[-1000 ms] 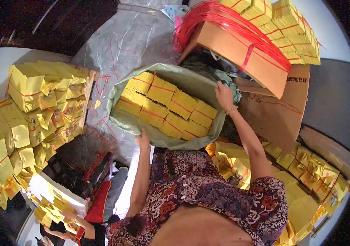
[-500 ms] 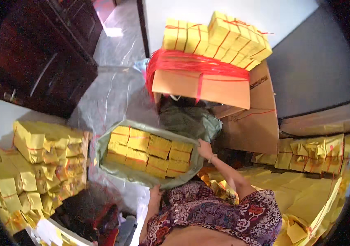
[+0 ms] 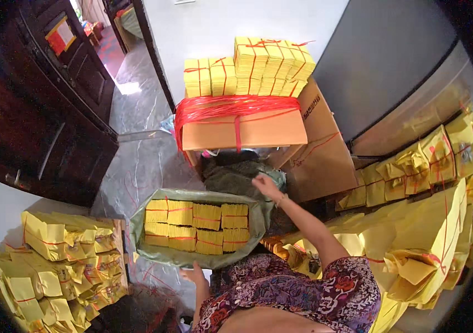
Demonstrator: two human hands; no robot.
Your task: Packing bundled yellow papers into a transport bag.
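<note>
A green woven sack (image 3: 136, 222) stands in front of me with its mouth spread wide. Inside it sit two rows of yellow paper bundles (image 3: 209, 216), each tied with red string. My left hand (image 3: 196, 275) is at the sack's near side with its fingers stretched apart, holding nothing. Past the sack's right end, my right hand (image 3: 270, 188) hovers over a dark green heap of sacking (image 3: 231, 176). Its fingers look loosely extended and off the sack rim, with nothing visible in them.
Behind the sack stands an orange-brown cardboard box (image 3: 270, 130), topped with red string (image 3: 236, 105) and tied yellow bundles (image 3: 253, 64). Stacked yellow paper packs lie at the left (image 3: 53, 238) and right (image 3: 414, 222). A dark wooden door (image 3: 37, 122) stands at far left.
My right hand has let go of the sack's right rim and moved up and left. My left hand has loosened from the near rim. The view has shifted.
</note>
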